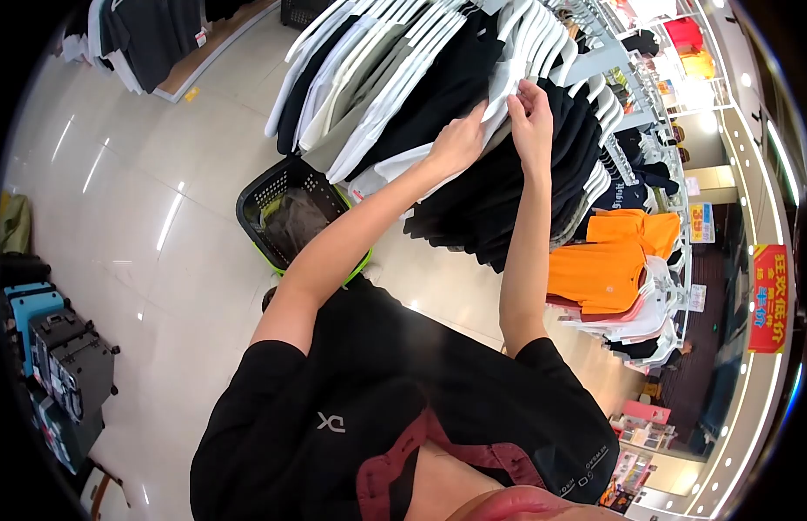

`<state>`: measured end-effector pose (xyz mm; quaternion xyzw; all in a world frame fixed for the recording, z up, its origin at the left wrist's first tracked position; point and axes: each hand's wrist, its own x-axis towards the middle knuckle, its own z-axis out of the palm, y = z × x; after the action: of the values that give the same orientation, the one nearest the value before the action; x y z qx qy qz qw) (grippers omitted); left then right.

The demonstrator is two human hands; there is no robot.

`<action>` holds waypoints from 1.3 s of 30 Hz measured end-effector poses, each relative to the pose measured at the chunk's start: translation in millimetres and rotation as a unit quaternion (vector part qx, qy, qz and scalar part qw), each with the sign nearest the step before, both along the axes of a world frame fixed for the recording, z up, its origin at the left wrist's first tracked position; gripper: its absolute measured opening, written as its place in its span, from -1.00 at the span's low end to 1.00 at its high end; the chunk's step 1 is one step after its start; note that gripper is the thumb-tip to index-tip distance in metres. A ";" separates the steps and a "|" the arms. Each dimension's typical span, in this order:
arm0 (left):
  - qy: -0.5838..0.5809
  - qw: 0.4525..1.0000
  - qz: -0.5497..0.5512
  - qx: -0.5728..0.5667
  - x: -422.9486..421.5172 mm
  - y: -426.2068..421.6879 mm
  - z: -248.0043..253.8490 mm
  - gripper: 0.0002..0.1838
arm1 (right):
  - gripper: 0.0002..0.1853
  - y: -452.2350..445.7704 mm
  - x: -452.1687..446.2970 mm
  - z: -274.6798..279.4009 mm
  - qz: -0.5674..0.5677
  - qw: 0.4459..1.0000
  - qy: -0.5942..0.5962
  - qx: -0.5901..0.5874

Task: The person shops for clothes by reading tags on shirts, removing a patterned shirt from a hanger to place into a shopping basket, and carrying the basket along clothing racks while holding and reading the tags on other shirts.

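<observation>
My left hand is closed on a white shirt that hangs on the rack among dark ones. Just to its right, my right hand is raised beside the same shirt's shoulder. Its fingers are half bent, apart from the thumb, and I see nothing held in them. Black shirts hang right under and around both hands. White hangers crowd together above my fingertips. To the left, a row of white, grey and black shirts hangs from the same rack.
Below the clothes, a black shopping basket with a green rim stands on the shiny tiled floor. Orange shirts hang farther right. Suitcases stand at the far left. Another clothes rack is at the upper left.
</observation>
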<state>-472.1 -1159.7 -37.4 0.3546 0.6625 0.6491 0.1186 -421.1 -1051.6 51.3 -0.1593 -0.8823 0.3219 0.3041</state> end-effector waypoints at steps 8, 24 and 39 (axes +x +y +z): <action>0.017 1.000 0.012 -0.004 -12.4 -18.5 -6.9 -0.53 | -0.60 -23.0 -20.7 5.0 -0.008 0.989 0.015 0.147; 0.000 0.992 0.107 0.073 -5.2 -20.5 -15.5 -0.70 | -0.64 -26.5 -22.7 12.0 0.013 1.000 0.009 0.005; 0.022 1.000 -0.015 0.001 10.9 -54.9 -60.9 -0.68 | -0.39 2.0 -84.3 -30.2 -0.004 0.988 0.120 0.095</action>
<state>-461.2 -1214.6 -98.2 0.3788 0.6591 0.6397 0.1138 -505.4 -1049.6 21.1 -0.0937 -0.8655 0.2524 0.4224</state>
